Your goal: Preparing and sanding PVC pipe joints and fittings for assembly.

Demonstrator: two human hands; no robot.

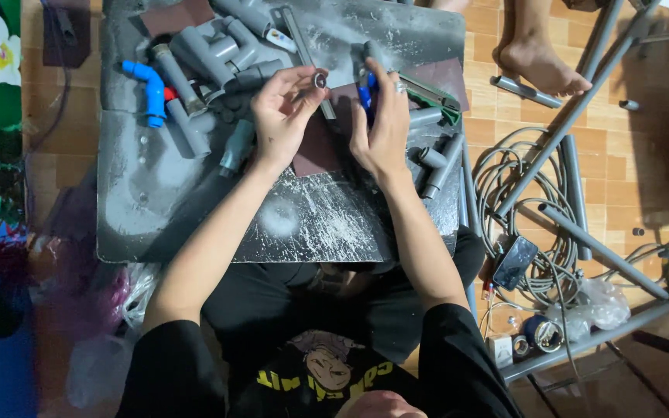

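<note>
My left hand pinches a small dark ring-shaped part between thumb and fingertips, held above a dark scratched board that rests over my lap. My right hand is closed around a blue fitting, just right of the ring; most of the fitting is hidden by the fingers. Grey plastic pipe pieces and elbows lie piled on the board behind my left hand. A blue elbow fitting with a red piece lies at the pile's left end.
More grey pipe sections lie right of my right hand. On the tiled floor to the right are a coil of grey cable, a phone, long grey pipes, tape rolls and another person's bare foot.
</note>
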